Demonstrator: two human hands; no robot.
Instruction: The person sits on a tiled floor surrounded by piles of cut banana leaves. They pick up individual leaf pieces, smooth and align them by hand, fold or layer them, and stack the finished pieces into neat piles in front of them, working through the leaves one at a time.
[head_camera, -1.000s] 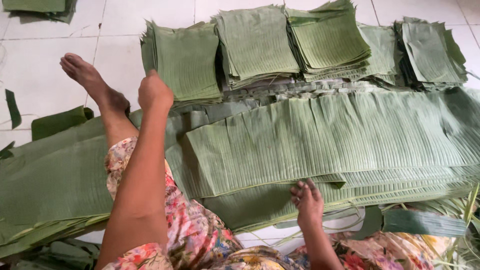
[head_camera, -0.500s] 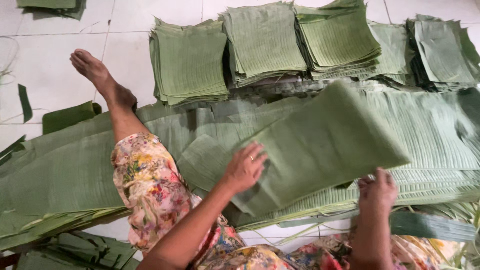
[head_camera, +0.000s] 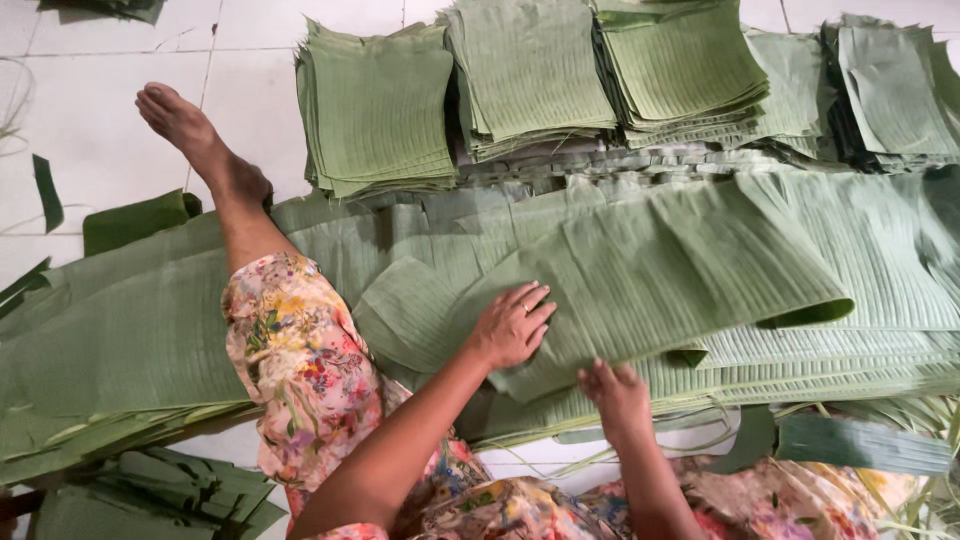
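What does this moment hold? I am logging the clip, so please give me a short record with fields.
Setting: white tiled floor, person seated, one bare foot stretched out
Left hand: flat on the top banana leaf sheet
Right hand: at the near edge of that sheet
Top sheet: long, its right end lifted and curling over
Beneath: pile of long leaf sheets
Behind: cut square stacks in a row

Beyond the hands, four stacks of cut green leaf squares (head_camera: 380, 110) sit in a row on the white tiled floor (head_camera: 90, 80). To their left a bare foot (head_camera: 185, 125) stretches out, a floral-clad leg (head_camera: 295, 350) behind it. Leaf scraps (head_camera: 150, 495) pile nearer, lower left.
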